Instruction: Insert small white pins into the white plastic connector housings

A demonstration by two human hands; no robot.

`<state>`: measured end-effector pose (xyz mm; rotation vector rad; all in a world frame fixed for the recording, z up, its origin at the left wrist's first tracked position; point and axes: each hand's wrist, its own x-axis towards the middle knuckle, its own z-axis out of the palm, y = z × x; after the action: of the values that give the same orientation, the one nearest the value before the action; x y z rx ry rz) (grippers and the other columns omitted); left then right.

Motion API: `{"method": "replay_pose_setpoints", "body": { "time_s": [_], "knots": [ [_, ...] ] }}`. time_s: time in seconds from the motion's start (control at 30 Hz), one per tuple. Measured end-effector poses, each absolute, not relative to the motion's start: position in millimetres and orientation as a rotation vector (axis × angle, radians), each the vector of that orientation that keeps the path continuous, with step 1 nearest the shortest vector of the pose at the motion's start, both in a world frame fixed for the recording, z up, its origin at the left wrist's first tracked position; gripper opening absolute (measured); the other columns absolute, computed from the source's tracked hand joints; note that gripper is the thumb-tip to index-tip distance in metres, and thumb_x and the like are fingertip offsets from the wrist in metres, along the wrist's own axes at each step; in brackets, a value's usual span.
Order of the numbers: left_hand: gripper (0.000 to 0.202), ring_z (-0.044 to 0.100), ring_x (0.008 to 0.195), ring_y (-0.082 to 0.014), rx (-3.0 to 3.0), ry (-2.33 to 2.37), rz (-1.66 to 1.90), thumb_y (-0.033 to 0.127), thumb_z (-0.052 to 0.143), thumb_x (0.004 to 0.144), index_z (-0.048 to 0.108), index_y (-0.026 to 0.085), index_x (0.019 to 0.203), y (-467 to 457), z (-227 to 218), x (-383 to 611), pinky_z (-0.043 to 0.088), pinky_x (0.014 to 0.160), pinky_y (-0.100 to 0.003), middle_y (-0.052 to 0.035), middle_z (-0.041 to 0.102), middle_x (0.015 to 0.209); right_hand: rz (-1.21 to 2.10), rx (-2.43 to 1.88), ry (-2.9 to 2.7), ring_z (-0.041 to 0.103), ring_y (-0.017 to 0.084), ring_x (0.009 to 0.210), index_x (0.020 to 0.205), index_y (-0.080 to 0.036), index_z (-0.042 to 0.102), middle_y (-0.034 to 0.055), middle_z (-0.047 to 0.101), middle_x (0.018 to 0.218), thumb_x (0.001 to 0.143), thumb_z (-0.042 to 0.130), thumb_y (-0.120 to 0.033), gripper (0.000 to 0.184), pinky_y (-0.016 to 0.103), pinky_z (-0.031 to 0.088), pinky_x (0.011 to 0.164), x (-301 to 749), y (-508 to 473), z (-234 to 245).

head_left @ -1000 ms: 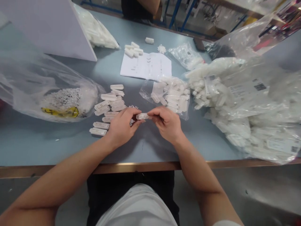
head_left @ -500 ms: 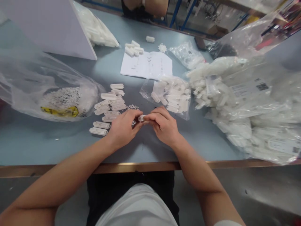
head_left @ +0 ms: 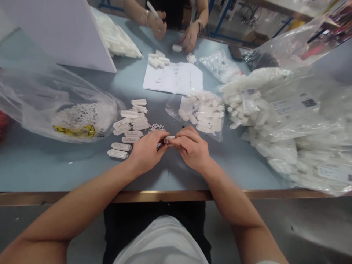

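From the head view, my left hand (head_left: 147,152) and my right hand (head_left: 192,150) meet just above the blue-grey table (head_left: 63,172). A small white plastic piece (head_left: 169,139) sits pinched between them, with only one end showing. The fingers (head_left: 183,140) of my right hand are curled closed around it, and the fingertips (head_left: 162,139) of my left hand press in from the other side. Neither hand is open, but my fingers hide most of the piece, so I cannot tell exactly which ones carry the grip.

To do this well, I think I should keep the piece low and steady, working with my fingertips and not squeezing so hard that something this small flips away. A little scatter of tiny white pins (head_left: 156,127) lies just beside my left fingers, so I should mind my hands there. Past them, white plastic strips (head_left: 117,154) lie in loose rows near my left hand. A clear bag of white pieces (head_left: 203,117) lies just ahead of my right hand, and a sheet of paper (head_left: 173,77) lies beyond it. Across the table, a co-worker's hands (head_left: 189,42) are busy, well apart from mine.
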<state>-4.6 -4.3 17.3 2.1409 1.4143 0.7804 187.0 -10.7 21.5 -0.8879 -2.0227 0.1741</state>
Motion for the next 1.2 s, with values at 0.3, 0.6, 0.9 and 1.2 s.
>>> {"method": "replay_pose_setpoints", "body": {
  "time_s": [0.3,0.6,0.9,1.2],
  "knots": [
    [0.022,0.072,0.093,-0.0197,2.240,1.243,0.881,0.031,0.062,0.095,0.066,0.018,0.112,-6,7,-6,0.056,0.085,-0.031,-0.0064,0.075,0.102,0.119,-1.029,-2.018,0.064,0.016,0.083,0.092,-0.024,0.070,0.0023,0.067,0.085,0.095,0.065,-0.015,0.011,0.026,0.053,0.073,187,-17,26],
    [0.019,0.070,0.099,-0.0203,2.213,1.172,0.816,0.029,0.061,0.097,0.061,0.018,0.113,-10,7,-3,0.056,0.089,-0.033,-0.0077,0.073,0.107,0.005,-0.974,-2.118,0.064,0.017,0.082,0.094,-0.023,0.066,0.0023,0.068,0.084,0.095,0.064,-0.011,0.012,0.027,0.053,0.074,188,-18,28],
    [0.023,0.070,0.104,-0.0220,2.130,1.186,0.688,0.028,0.062,0.096,0.062,0.017,0.116,-14,12,-5,0.054,0.093,-0.034,-0.0090,0.074,0.110,0.124,-0.985,-2.105,0.068,0.017,0.080,0.091,-0.027,0.067,0.0011,0.069,0.084,0.100,0.056,-0.024,0.015,0.025,0.052,0.062,191,-17,22],
    [0.017,0.072,0.104,-0.0226,2.199,1.127,0.671,0.026,0.060,0.095,0.066,0.021,0.110,-14,7,-3,0.056,0.093,-0.035,-0.0095,0.077,0.109,1.181,-1.289,-1.731,0.075,0.029,0.093,0.111,-0.027,0.066,0.0093,0.077,0.104,0.082,0.074,-0.055,0.041,0.045,0.063,0.078,200,-11,13]
  ]
}}
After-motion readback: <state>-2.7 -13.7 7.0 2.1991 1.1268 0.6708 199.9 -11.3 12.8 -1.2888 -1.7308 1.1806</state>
